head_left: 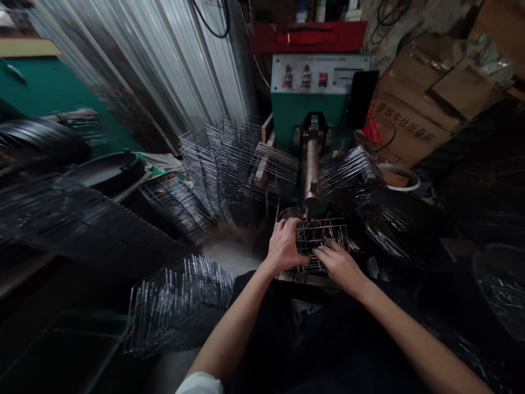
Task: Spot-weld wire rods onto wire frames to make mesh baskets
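A small wire rack (pixel 322 234) lies flat under the copper electrode arm (pixel 311 169) of a green welding machine (pixel 318 90). My left hand (pixel 284 246) grips the rack's left edge with curled fingers. My right hand (pixel 338 264) rests on the rack's near right side, fingers bent over its wires. Both forearms reach in from the bottom of the view.
Stacks of finished wire racks stand left of the machine (pixel 223 164) and near my left elbow (pixel 176 298). More wire grids fan out at the right (pixel 348 169). Cardboard boxes (pixel 426 104) sit at the back right, a white bucket (pixel 400 178) below them, dark trays (pixel 109 169) at left.
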Tool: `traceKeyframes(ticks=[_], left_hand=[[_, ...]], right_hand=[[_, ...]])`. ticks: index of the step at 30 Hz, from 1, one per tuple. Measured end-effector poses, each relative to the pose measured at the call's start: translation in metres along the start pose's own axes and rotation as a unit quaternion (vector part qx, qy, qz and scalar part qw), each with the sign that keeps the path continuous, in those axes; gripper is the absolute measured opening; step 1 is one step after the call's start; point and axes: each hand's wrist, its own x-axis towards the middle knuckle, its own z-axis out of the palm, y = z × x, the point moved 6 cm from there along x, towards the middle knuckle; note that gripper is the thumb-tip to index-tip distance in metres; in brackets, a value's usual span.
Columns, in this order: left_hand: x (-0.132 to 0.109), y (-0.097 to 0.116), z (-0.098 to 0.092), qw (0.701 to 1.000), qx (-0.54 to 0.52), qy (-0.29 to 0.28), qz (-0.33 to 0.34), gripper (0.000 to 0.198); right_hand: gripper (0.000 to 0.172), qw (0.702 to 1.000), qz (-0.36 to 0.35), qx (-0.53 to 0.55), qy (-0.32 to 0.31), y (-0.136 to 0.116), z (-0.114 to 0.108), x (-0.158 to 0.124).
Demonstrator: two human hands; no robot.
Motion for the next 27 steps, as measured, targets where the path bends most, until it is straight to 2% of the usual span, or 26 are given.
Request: traceKeyframes(ticks=[6, 18, 22, 27], left_hand=[[0.004, -0.005, -0.004, 1.0, -0.001, 0.002, -0.008, 0.103], [0.013, -0.005, -0.013, 0.996, 0.082, -0.024, -0.039, 0.094], [0.02, -0.007, -0.012, 0.995, 0.089, -0.027, -0.041, 0.095], [0.043, -0.017, -0.014, 0.993, 0.099, -0.037, -0.058, 0.095]], right_hand=[[0.028, 1.0, -0.02, 0.002, -0.009, 0.002, 0.001, 0.009], [0.03, 0.999, -0.007, 0.037, -0.021, 0.009, 0.001, 0.022], [0.027, 0.999, 0.044, 0.015, -0.009, 0.015, 0.002, 0.024], [0.013, 0.991, 0.123, -0.039, 0.026, 0.033, 0.001, 0.038]])
